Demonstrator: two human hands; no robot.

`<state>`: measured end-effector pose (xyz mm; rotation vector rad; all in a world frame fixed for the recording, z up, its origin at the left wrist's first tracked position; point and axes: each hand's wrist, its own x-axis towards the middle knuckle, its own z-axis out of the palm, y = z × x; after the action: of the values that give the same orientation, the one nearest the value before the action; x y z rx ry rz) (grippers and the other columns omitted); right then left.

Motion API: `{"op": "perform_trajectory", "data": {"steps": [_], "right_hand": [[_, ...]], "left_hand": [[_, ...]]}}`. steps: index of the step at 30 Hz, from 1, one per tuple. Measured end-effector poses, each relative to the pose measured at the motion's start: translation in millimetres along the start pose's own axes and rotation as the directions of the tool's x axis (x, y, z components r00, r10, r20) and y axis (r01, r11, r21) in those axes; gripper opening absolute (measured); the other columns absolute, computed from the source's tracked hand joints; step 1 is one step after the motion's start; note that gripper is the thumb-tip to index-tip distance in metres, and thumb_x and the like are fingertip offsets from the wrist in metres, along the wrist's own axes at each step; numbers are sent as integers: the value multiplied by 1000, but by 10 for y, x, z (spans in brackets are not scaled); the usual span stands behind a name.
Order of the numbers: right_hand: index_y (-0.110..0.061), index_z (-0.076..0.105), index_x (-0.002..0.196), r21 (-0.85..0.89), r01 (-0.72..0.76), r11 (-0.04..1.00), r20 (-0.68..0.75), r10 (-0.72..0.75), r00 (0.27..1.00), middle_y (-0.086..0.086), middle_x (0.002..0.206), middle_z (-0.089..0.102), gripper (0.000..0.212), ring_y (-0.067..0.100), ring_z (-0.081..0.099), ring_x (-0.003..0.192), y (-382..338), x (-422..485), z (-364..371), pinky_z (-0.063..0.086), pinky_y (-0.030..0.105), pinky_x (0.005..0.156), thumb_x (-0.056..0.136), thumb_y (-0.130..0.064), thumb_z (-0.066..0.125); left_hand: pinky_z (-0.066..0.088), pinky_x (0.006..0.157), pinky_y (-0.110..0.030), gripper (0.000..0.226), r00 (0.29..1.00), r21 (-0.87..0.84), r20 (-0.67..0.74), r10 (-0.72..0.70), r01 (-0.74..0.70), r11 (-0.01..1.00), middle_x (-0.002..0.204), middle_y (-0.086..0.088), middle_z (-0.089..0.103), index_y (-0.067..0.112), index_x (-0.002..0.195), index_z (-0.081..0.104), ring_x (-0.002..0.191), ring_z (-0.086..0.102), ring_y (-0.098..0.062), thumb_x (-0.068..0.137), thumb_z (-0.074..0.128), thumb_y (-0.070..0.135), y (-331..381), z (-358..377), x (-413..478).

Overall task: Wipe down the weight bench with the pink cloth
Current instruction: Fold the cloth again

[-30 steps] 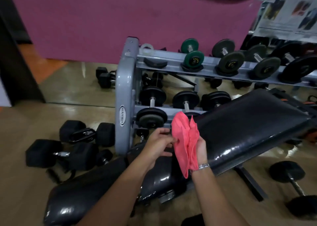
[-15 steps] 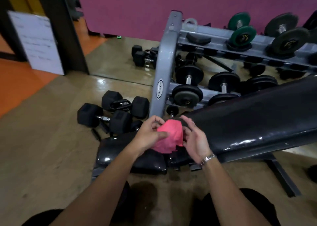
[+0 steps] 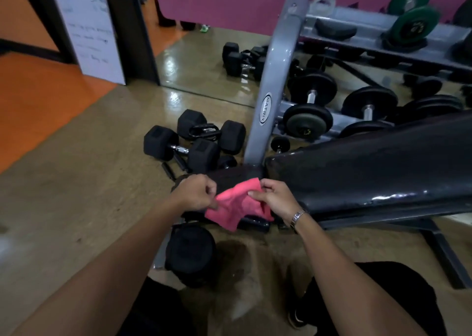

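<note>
Head view: both hands hold the pink cloth (image 3: 236, 205) stretched betw. them over the low end of the weight bench (image 3: 370, 172). The left hand (image 3: 195, 192) pinches one edge w/ fingers curled and the right hand (image 3: 277, 199) pinches the top edge w/ thumb & fingertips, so this looks like prep, no wiping yet. Next prob. needs the cloth bunched in one palm & pressed flat on the black pad, but the grey dumbbell rack (image 3: 270, 88) stands right behind the bench and hex dumbbells (image 3: 194, 141) lie on the floor to the left, so far-side strokes may get cramped.
</note>
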<state>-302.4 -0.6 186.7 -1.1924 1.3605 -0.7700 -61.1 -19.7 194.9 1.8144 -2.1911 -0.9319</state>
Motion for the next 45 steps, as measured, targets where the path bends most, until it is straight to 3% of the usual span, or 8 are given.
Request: {"op": "perform_trajectory", "data": {"steps": [6,9,15,21,25,29,35,45], "right_hand": [[-6,72,97,-20,-70,997,58,71,996,14,96,74,15,20,68,85,309,91,548,55,42,88,85,2,69],[-13,70,87,-32,-125,992,76,127,989,6,91,73,16,16,67,83,484,129,761,55,37,84,84,2,69],[-10,66,92,25,-313,950,113,308,945,11,91,73,14,22,70,82,874,236,1104,58,38,81,84,1,71],[-8,67,86,-132,-453,882,-18,455,891,13,96,73,9,28,68,91,1412,438,1455,56,45,85,80,-2,66],[-5,65,84,-227,-475,850,-172,445,879,9,79,64,8,20,58,74,1861,503,1709,50,33,67,81,-2,58],[-18,64,78,-96,-374,922,-242,343,908,5,82,70,7,18,62,76,1792,572,1764,52,32,73,81,-13,60],[-10,67,89,-49,-330,943,-296,302,906,-9,70,61,5,1,52,61,1957,606,1863,42,12,55,91,-10,62],[-17,67,87,-192,-355,915,-400,257,880,4,85,69,16,21,63,79,2088,723,1959,54,34,74,93,-31,60]], "left_hand": [[36,56,-26,24,985,-462,35,-172,168,871,56,9,51,18,67,55,55,45,-9,47,69,16,-651,186,-310],[47,58,-28,32,964,-494,72,-255,257,831,73,-2,59,20,83,66,68,57,-19,51,71,18,-879,342,-392],[46,65,-32,28,859,-665,241,-453,486,567,66,-1,60,17,85,68,70,56,-18,77,54,-5,-1301,594,-447],[44,47,-23,27,789,-726,191,-583,514,457,72,-3,57,17,88,61,65,56,-18,82,52,-8,-1622,1060,-396],[46,55,-25,29,767,-740,51,-639,459,491,78,1,56,12,88,61,76,57,-19,80,56,-16,-1931,1564,-303],[44,71,-16,33,781,-775,-135,-610,300,556,83,6,60,15,86,62,81,56,-11,75,59,-16,-1902,1415,-194],[48,66,-32,32,742,-775,-144,-654,326,541,81,5,63,21,87,63,73,59,-17,76,58,-9,-2130,1575,-267],[53,80,-36,17,735,-723,-207,-645,329,607,86,10,64,21,92,64,83,63,-14,86,73,8,-2179,1663,-275]]}}
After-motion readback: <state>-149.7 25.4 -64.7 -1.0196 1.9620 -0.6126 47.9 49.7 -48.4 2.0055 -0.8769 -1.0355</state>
